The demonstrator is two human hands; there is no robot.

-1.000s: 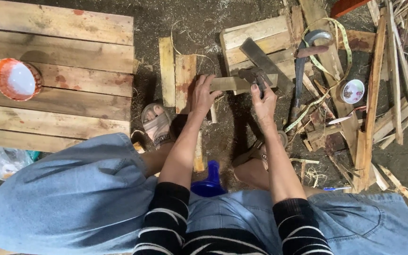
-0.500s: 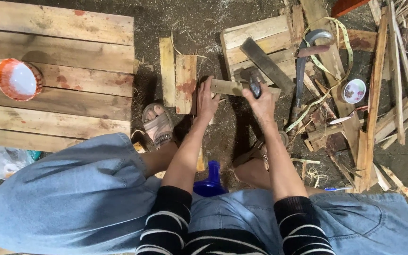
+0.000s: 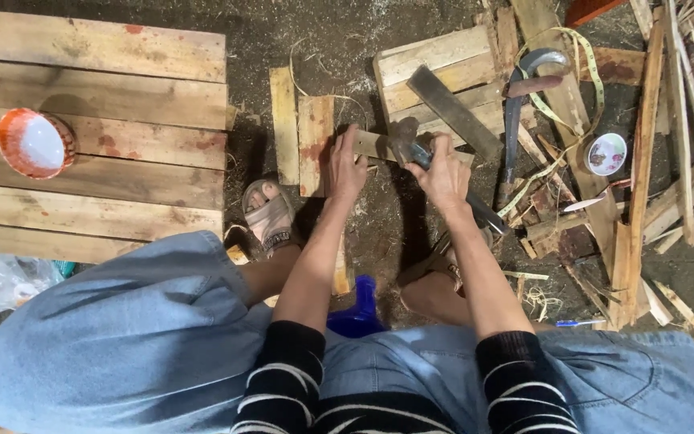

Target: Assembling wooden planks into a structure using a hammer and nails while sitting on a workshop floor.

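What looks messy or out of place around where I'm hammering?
To the right, wood offcuts lie scattered at all angles, with a yellow measuring tape tangled across them. The right hand grips the hammer near its head.

Hammer (image 3: 411,145) lowered onto wood strip (image 3: 375,145) (right hand (image 3: 443,173))

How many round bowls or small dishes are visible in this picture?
2. An orange-rimmed bowl sits on the plank platform at left; a small white dish lies among wood scraps at right. Others may be hidden under the scraps.
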